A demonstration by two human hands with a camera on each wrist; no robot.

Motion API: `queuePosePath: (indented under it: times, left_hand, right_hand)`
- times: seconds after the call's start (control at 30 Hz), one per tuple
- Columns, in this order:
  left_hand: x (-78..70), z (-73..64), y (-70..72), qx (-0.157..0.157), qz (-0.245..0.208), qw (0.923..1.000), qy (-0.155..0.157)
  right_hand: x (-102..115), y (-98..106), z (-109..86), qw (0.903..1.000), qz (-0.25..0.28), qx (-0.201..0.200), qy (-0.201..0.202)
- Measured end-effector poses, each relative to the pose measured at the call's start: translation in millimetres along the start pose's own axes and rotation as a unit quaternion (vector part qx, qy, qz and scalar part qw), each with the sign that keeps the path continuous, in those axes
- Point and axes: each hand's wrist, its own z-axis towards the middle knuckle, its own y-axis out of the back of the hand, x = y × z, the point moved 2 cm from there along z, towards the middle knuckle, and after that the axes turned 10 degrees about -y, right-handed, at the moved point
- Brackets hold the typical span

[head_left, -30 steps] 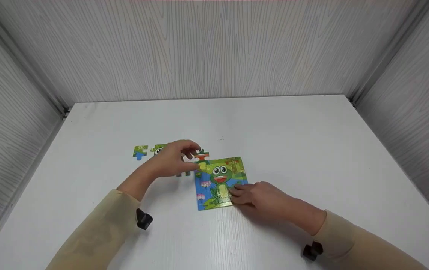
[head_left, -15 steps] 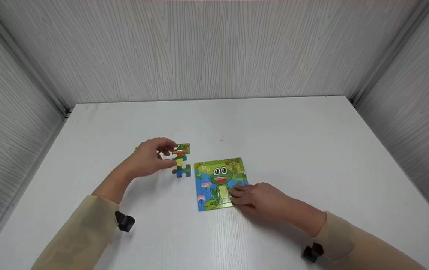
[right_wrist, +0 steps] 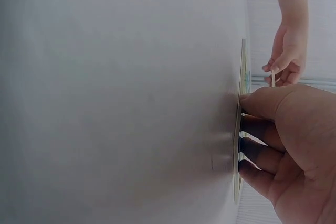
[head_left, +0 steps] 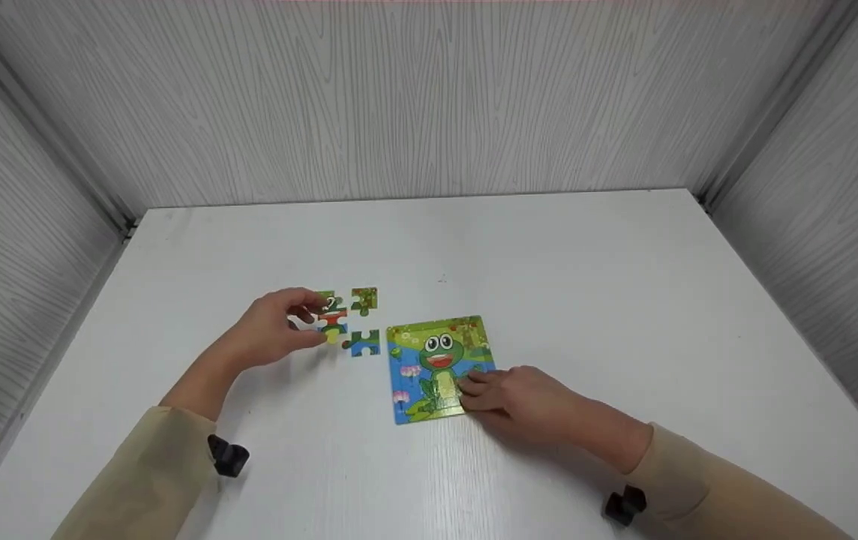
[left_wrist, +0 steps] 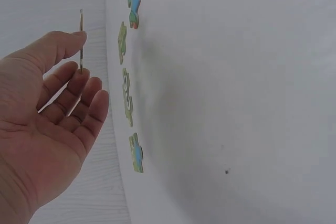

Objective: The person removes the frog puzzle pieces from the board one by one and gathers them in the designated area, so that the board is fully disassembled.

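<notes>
Head view: my left hand (head_left: 264,330) pinches a puzzle piece (head_left: 332,321) printed with a red mouth, left of the frog board (head_left: 436,367). Loose pieces (head_left: 365,343) lie near it on the white table (head_left: 586,277). My right hand (head_left: 526,397) rests its fingers on the board's right side.

Left wrist view: piece seen edge-on, thumb and fingertips a narrow gap apart on its opposite edges, raised off the table. Judged light, thin and stiff; glossy face perhaps slippery, tabs probably weakest. Best hold: opposite edges, clear of tabs.

Right wrist view: board edge-on, fingertips touching it, fingers spread, not wrapped round. Probably light and rigid, likely to slide; light pressure near the rim should steady it.
</notes>
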Motion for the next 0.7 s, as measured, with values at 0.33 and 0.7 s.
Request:
queuePosePath:
  times: [0.33,0.7]
  left_hand:
    - [10.5,-11.0,2.1,-0.001,0.003,0.9998,0.019]
    - [22.0,-17.6,-0.1,0.002,0.005,0.999,0.044]
  right_hand:
    - [-1.0,-1.3,0.3,0.9999,0.014,-0.003,0.004]
    - [-0.8,0.0,0.2,0.9999,0.011,0.003,-0.005]
